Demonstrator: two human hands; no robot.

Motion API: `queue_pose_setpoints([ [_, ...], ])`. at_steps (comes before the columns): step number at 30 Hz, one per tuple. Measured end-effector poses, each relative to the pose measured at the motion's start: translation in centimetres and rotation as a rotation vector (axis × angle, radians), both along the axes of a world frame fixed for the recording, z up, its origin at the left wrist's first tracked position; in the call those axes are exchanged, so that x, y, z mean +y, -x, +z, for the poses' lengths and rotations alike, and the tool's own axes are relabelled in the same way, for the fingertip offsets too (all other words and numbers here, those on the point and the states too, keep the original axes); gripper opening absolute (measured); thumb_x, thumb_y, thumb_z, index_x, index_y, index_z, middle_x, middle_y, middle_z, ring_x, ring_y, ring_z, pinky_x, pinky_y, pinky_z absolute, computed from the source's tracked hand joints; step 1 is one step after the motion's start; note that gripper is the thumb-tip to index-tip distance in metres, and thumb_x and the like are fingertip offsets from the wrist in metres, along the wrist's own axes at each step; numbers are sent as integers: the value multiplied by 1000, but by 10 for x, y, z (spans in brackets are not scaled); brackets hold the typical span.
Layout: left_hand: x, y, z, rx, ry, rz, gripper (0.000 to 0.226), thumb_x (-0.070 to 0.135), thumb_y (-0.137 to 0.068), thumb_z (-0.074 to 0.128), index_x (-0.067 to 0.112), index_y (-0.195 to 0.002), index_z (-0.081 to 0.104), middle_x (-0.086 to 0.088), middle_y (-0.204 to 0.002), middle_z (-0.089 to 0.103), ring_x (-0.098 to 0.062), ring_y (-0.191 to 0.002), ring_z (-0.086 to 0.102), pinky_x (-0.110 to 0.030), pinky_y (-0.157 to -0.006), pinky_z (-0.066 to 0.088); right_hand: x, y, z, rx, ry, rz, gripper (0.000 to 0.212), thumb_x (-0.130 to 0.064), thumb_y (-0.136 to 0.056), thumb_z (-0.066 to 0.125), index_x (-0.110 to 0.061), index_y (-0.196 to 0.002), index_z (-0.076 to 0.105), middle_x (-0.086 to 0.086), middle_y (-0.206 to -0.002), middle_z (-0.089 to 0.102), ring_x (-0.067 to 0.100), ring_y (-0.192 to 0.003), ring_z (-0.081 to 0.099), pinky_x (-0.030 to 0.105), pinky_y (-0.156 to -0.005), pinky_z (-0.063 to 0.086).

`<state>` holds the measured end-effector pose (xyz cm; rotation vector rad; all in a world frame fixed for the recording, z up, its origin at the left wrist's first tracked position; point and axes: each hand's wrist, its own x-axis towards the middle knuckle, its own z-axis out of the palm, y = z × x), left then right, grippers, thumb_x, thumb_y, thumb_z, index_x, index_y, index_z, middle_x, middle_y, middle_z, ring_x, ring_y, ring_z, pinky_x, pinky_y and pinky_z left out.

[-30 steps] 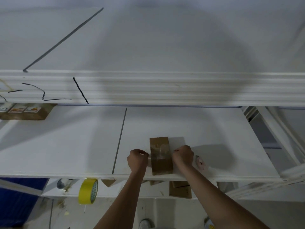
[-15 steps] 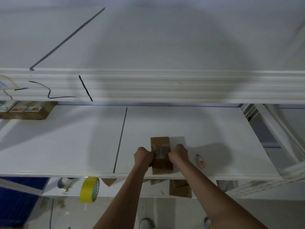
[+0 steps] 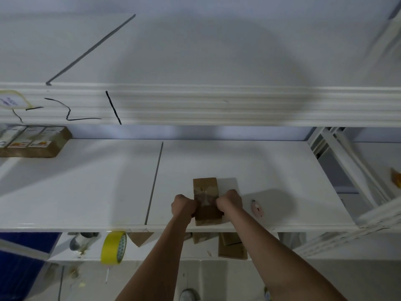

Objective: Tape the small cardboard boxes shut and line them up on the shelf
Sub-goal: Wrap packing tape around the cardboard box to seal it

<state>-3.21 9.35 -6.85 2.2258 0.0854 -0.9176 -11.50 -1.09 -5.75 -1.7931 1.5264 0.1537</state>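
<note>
White shelf carries a small cardboard box near its front edge; the left hand and right hand clamp curled fingers on its sides.

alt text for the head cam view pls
Both hands, left and right, grip a small cardboard box by its sides on a white shelf. A yellow tape roll sits on the level below, and labelled boxes stand far left.
</note>
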Motion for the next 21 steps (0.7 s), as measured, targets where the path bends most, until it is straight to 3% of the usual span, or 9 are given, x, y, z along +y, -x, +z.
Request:
queue_pose_setpoints([
  [4,1,0,4,10,18,33,18,16,-86,76,4,-91,63,-13,-85,67,-24,-76,71,-36,-70,63,-1,0,4,-43,-47,-60,13,-13,-92,67,-9,-88,56,6,-75,55,22,-84,66,30,-78,60],
  [8,1,0,15,68,63,41,21,12,-85,77,2,-96,63,-15,-94,68,-26,-79,71,-28,-47,56,0,0,10,-72,-60,-68,22,-21,-88,74,-11,-81,55,5,-78,59,18,-74,64,28,-76,61],
  [13,-4,-2,18,83,143,97,23,13,-82,80,3,-95,64,-16,-94,69,-27,-87,71,-41,-76,63,-1,5,18,-209,-189,-156,24,-21,-85,79,-9,-94,60,10,-98,67,21,-79,65,33,-78,62],
  [17,-6,2,21,88,213,116,27,21,-82,80,2,-95,66,-16,-93,71,-29,-87,72,-43,-79,62,3,6,25,-292,-222,-135,36,-29,-81,82,-12,-100,58,10,-103,68,23,-90,67,35,-83,60],
  [19,-6,7,26,87,262,111,28,24,-82,80,3,-93,65,-16,-94,70,-30,-89,71,-45,-81,62,3,10,30,-290,-184,-127,33,-29,-83,80,-11,-97,57,10,-106,68,23,-89,66,34,-74,61],
  [21,-7,10,30,69,292,116,24,22,-83,80,4,-89,66,-16,-95,69,-30,-89,70,-43,-79,62,0,14,35,-300,-144,-124,33,-28,-85,80,-10,-99,56,9,-107,66,21,-87,62,27,-55,51],
])
